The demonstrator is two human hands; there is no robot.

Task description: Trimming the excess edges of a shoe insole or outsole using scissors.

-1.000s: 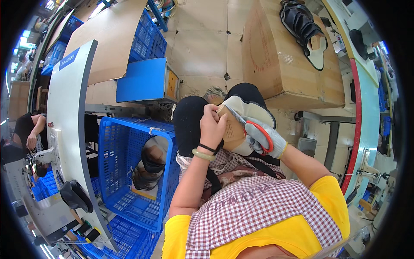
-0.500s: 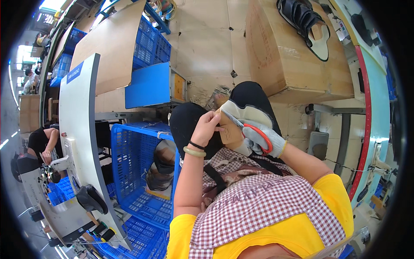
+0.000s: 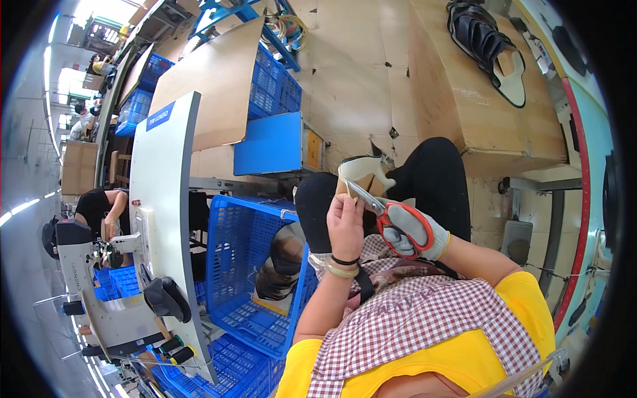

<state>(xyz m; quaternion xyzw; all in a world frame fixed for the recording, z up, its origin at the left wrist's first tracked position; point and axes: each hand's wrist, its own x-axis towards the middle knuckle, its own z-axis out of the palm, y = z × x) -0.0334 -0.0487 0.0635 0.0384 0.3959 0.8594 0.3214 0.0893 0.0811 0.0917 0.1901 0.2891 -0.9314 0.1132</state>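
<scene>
Tiled floor lay beyond our knees, with a blue crate to the left, a white bench farther left and a cardboard box at far right. We held the pale curved piece above the knees, just beyond our left grip, which pinched its near end between thumb and fingers. Our gloved right grip was wrapped around the red handles of the scissors; the blades lay at the piece's near part, and we could not tell how far they were parted. For clean trimming, we judged it best to hold the piece taut, align the blades with its edge and place the left fingertips clear of the cutting line.
</scene>
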